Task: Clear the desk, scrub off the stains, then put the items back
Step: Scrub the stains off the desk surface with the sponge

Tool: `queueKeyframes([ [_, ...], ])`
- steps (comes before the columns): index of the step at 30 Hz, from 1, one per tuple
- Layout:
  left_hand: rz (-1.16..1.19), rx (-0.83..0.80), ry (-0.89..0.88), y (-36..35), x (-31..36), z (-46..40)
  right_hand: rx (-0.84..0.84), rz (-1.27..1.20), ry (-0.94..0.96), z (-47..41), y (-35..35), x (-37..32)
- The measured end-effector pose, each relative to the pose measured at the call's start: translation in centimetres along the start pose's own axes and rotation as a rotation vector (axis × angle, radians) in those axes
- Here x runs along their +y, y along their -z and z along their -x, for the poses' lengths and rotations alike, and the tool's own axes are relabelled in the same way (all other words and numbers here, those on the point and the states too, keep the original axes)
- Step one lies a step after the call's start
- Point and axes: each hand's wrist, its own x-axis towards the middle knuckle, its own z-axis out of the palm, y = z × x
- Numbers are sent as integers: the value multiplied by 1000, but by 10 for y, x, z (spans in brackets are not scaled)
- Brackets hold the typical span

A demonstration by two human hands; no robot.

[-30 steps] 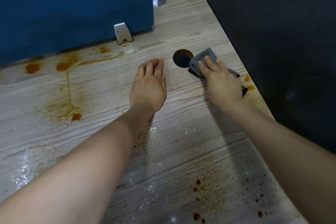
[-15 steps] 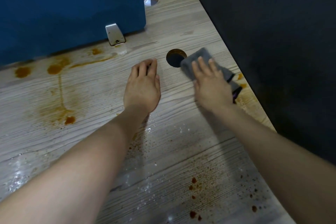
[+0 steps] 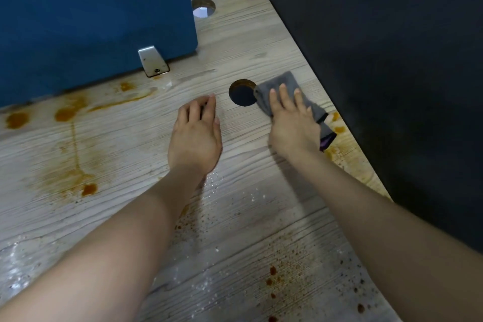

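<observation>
Scrubbing is under way, judging by the head view: the right hand [image 3: 294, 123] presses flat, fingers straight, on a grey cloth [image 3: 287, 86] beside the cable hole [image 3: 241, 93], while the left hand [image 3: 196, 136] rests open on the desk [image 3: 261, 42]. Orange stains [image 3: 68, 112] and speckles [image 3: 273, 277] remain; returning items looks far off.

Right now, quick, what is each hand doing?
Left hand: open, resting flat on the pale wood-grain desk.
Right hand: open, straight fingers pressing the grey folded cloth down.
</observation>
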Motion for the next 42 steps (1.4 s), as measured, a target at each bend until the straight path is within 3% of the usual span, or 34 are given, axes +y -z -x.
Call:
queueKeyframes([
  [12, 24, 13, 3, 0, 1, 1, -67, 6, -95, -73, 41, 20],
  [23, -86, -9, -17, 12, 19, -1, -19, 65, -78, 19, 24, 67],
  [29, 72, -39, -115, -5, 59, 34, -15, 174, -128, 53, 41, 69],
  [36, 63, 50, -89, -21, 61, 49, 192, 414, 157, 44, 73, 57],
  [42, 74, 36, -75, -20, 60, 50, 70, 709, 284, 46, 60, 81],
])
